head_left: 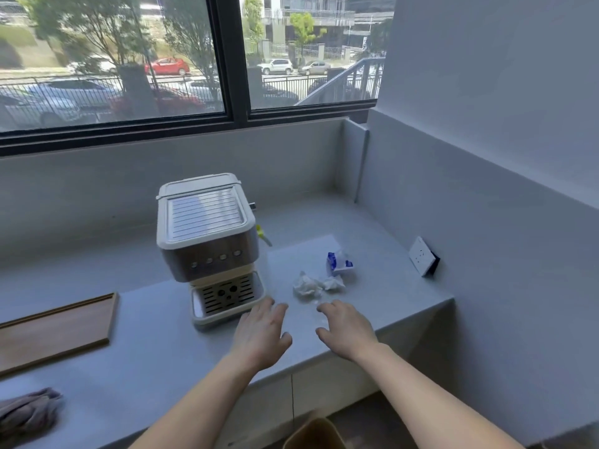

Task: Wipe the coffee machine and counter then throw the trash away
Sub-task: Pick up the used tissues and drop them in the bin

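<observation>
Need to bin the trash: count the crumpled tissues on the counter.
2. One crumpled tissue lies right of the coffee machine; a smaller one touches its right side, in front of the blue-and-white packet. None looks hidden.

Daylit grey corner walls (486, 92), dark-framed window (238, 59) onto parked cars, wall socket (421, 257).

Wooden tray (55, 328) lying flat at the left, white wall socket (421, 256) on the right wall, window (113, 59) with parked cars and trees outside
</observation>
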`<state>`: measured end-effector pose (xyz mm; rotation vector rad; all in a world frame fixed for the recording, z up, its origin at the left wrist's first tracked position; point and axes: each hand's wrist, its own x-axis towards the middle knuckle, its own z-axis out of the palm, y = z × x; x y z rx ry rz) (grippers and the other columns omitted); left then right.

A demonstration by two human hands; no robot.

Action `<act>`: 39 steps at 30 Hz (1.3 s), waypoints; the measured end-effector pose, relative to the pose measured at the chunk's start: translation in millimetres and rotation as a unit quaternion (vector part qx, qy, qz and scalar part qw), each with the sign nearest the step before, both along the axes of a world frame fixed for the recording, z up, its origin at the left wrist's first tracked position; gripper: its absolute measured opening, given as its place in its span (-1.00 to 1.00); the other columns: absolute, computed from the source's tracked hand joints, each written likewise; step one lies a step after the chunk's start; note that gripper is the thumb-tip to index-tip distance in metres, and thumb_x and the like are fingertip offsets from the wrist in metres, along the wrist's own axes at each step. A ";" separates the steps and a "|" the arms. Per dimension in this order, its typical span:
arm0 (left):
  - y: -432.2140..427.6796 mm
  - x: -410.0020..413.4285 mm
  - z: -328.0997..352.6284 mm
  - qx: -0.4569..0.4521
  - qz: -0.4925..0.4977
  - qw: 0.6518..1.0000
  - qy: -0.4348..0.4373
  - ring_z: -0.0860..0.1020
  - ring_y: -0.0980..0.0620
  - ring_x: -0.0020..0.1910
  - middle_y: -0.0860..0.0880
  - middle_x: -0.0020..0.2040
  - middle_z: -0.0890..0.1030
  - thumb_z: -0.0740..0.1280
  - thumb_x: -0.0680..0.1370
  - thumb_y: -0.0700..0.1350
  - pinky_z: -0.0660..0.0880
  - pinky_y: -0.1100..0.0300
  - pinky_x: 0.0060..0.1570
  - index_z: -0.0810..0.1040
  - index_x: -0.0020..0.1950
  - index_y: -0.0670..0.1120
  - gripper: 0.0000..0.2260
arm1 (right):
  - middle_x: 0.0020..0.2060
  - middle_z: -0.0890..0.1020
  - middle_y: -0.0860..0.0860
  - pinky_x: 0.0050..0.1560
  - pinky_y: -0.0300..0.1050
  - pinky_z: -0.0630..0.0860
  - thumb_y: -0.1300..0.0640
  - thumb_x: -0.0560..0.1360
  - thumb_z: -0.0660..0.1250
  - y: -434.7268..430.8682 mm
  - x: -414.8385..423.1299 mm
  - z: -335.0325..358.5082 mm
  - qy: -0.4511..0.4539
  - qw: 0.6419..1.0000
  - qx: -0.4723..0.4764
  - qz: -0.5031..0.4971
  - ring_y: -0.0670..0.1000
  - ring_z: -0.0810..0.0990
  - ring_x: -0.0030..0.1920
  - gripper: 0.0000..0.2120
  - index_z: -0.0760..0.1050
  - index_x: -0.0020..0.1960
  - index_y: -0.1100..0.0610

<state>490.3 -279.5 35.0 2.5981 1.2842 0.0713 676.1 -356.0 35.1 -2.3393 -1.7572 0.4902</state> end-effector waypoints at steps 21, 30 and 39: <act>98.0 97.9 -48.4 -0.062 -0.038 0.997 -0.003 0.29 -0.10 0.41 -0.09 0.45 0.28 0.24 0.57 -0.02 0.41 -0.02 0.24 0.23 0.50 0.04 -0.51 | 0.10 0.54 0.07 -0.05 -0.02 0.54 0.08 0.56 0.27 84.5 82.2 -48.4 -0.014 0.994 0.021 -0.109 0.15 0.57 0.06 -0.76 0.54 0.20 0.04; 129.7 128.6 -61.7 -0.094 -0.041 0.993 0.054 0.49 -0.15 0.18 -0.06 0.20 0.50 0.28 0.55 -0.02 0.51 -0.03 0.07 0.49 0.27 0.06 -0.71 | 0.00 0.55 0.09 -0.20 -0.07 0.46 0.16 0.56 0.21 112.0 107.0 -72.7 -0.057 0.997 0.000 -0.043 0.16 0.55 -0.02 -0.87 0.53 -0.01 0.14; 130.3 116.0 -69.5 -0.082 0.041 0.996 -0.011 0.52 -0.18 -0.04 -0.14 -0.05 0.54 0.25 0.48 -0.20 0.45 0.01 -0.08 0.53 -0.03 -0.15 -0.89 | -0.04 0.60 0.09 -0.17 -0.08 0.40 0.28 0.49 0.19 107.1 119.6 -86.0 -0.006 0.998 0.030 -0.052 0.16 0.55 0.00 -0.82 0.55 -0.05 0.14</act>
